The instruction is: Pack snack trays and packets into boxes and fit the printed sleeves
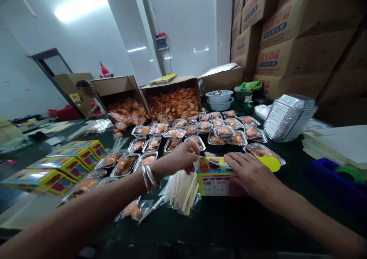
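Left hand is held curled above clear food trays, its fingers close to one tray; whether anything is gripped cannot be determined. Right hand is laid open, fingers spread, on a yellow printed carton on a dark worktable. Bagged wooden sticks are placed just beside the carton, below the left hand.

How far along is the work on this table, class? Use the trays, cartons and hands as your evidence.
Done: many filled clear trays lie on the table. In hand: the right hand rests on a yellow box, with the left hand beside it. Left: the open cartons hold heaps of bagged orange food, and foil trays sit stacked.
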Action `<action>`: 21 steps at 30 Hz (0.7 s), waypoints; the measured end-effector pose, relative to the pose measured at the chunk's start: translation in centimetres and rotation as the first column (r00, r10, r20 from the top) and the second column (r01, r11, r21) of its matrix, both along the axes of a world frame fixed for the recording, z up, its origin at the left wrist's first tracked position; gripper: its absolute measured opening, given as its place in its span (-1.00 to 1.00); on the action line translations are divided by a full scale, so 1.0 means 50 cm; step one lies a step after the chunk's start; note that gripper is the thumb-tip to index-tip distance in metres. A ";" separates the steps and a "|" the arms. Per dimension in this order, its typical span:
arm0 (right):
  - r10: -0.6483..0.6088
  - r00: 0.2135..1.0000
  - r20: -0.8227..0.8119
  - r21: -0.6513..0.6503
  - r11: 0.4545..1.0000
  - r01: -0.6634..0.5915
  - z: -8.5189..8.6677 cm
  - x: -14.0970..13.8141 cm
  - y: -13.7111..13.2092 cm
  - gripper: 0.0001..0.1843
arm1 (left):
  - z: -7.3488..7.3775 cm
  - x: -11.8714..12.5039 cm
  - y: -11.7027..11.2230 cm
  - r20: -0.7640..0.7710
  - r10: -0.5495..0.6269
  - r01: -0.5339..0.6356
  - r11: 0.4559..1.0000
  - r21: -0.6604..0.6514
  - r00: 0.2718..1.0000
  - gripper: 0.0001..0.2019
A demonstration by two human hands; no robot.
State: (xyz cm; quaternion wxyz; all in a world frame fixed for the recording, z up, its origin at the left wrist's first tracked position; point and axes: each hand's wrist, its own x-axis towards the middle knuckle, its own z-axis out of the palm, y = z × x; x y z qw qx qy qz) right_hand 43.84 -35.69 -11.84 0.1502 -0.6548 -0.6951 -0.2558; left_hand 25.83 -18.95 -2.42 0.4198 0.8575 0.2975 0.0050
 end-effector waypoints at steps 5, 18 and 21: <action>-0.015 1.000 -0.004 0.003 1.000 0.015 0.000 -0.007 -0.006 -0.39 | -0.034 -0.021 -0.021 0.239 0.045 -0.100 0.970 0.221 0.970 -0.78; -0.047 0.999 0.000 0.002 0.999 0.047 0.003 -0.015 -0.007 -0.39 | -0.031 -0.018 -0.043 0.228 0.188 -0.218 0.969 0.115 0.956 -0.85; -0.046 0.999 -0.010 -0.014 0.999 0.046 0.003 -0.016 -0.010 -0.41 | -0.036 -0.022 -0.048 0.213 0.171 -0.227 0.935 0.273 0.962 -0.81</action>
